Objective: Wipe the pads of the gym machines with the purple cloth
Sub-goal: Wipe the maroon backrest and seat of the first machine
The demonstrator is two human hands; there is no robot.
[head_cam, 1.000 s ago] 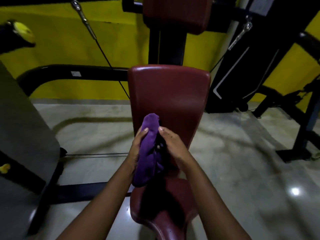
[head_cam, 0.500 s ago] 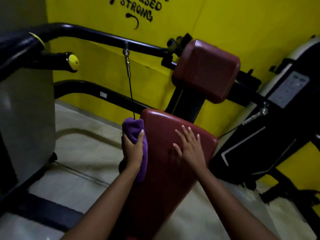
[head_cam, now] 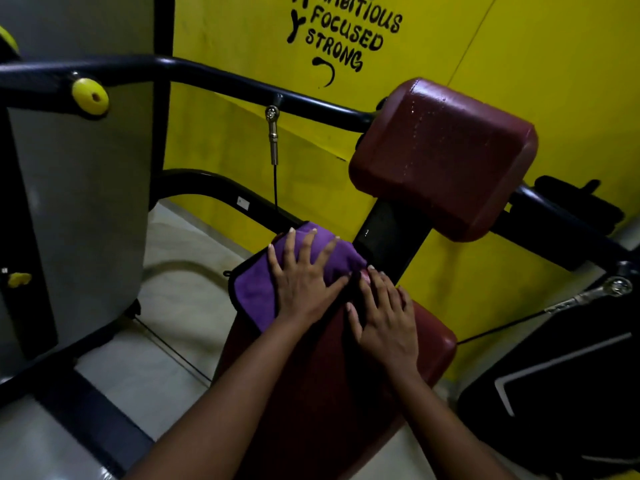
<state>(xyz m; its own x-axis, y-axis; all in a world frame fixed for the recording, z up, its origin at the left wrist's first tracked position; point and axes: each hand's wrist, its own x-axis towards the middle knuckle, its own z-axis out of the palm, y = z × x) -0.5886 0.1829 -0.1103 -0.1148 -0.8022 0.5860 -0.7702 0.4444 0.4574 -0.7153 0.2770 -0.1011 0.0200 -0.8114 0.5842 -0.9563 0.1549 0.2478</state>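
Your left hand (head_cam: 304, 280) is pressing flat, fingers spread, on the purple microfibre cloth (head_cam: 250, 289) draped over the upper left corner of the long maroon vinyl pad (head_cam: 434, 342). Your right hand (head_cam: 386, 318) is lying flat on the pad beside it, fingers together.

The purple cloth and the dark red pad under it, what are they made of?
The purple cloth looks like soft, fuzzy microfibre fabric: matte, with a dark stitched edge. The dark red pad looks like smooth, shiny vinyl or leather-like covering: light gleams on its rounded edge. Its filling is hidden.
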